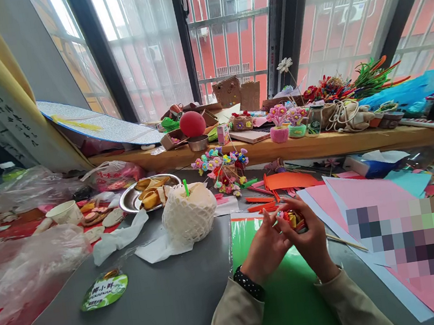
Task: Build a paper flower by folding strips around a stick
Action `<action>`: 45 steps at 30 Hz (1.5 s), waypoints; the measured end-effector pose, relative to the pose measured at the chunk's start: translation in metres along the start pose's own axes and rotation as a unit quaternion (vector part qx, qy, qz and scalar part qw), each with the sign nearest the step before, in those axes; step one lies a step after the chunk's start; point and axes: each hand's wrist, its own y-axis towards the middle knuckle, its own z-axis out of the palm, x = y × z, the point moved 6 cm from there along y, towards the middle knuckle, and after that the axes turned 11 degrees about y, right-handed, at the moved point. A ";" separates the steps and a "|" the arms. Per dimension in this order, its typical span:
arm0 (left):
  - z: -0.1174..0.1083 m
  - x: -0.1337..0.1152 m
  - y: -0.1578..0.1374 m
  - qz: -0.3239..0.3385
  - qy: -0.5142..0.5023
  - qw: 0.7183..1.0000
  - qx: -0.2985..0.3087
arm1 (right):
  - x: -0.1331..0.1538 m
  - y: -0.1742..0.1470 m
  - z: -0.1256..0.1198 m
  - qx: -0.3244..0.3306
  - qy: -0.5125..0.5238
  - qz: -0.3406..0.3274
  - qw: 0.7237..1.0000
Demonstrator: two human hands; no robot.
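Over a green plastic-covered sheet (291,303), both my hands meet around a small red and gold craft piece (292,218). My right hand (309,238) curls its fingers around the piece from the right. My left hand (266,248) comes in from the left, its fingertips closed against the piece's near side. Fingers cover much of the piece, so its exact kind is hidden. Just beyond my hands lie red-orange paper strips (259,199). A thin wooden stick (347,242) rests to the right of my right hand.
To the left stand a coconut in white foam netting (190,215) and a steel bowl of food (129,201). Behind them is a bunch of colourful craft flowers (224,169). Pink paper sheets (352,196) spread on the right. A crowded wooden sill (184,159) runs along the window.
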 end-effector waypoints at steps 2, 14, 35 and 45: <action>-0.001 -0.001 -0.001 0.023 0.025 0.999 -0.001 | -0.005 0.001 -0.003 0.008 0.041 0.041 0.998; -0.011 0.001 -0.001 0.044 0.079 0.995 -0.037 | -0.001 0.006 0.006 0.120 0.102 0.045 0.986; -0.017 0.009 0.000 0.013 -0.023 0.999 -0.047 | 0.007 0.007 0.012 0.103 0.008 -0.016 0.995; -0.012 0.000 0.000 0.038 0.043 0.997 -0.049 | 0.000 0.003 0.002 0.031 0.018 0.000 0.999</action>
